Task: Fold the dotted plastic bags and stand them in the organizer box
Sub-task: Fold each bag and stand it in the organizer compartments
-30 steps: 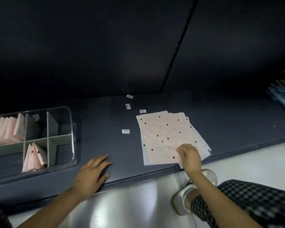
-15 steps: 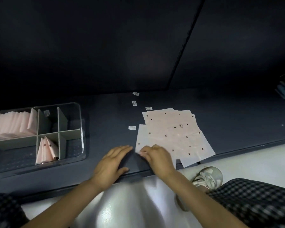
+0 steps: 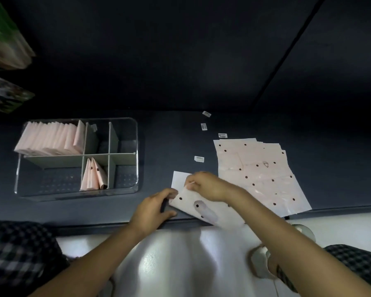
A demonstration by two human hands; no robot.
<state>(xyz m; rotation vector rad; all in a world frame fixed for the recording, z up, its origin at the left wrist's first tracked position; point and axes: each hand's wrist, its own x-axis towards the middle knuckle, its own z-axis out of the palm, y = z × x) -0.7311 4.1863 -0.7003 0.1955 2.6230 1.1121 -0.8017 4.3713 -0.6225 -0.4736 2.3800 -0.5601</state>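
One pale pink dotted plastic bag (image 3: 199,207) lies at the dark shelf's front edge, pulled left of the stack. My left hand (image 3: 153,207) pinches its left edge. My right hand (image 3: 208,185) grips its upper part with the fingers closed. A stack of flat dotted bags (image 3: 259,172) lies to the right. The clear organizer box (image 3: 135,146) stands at the left. A row of folded bags (image 3: 49,139) fills its back-left compartment, and a few folded triangles (image 3: 93,175) stand in a front middle compartment.
Small white barcode labels (image 3: 199,159) lie scattered on the dark shelf (image 3: 163,138) behind the bags. Stacked packets (image 3: 4,46) sit at the upper left. Below the shelf edge is a glossy white floor (image 3: 169,260), with my checked trousers on both sides.
My right hand slid one bag off the stack and dragged it left to the front edge. My left hand moved right from the bare shelf and took hold of that bag.
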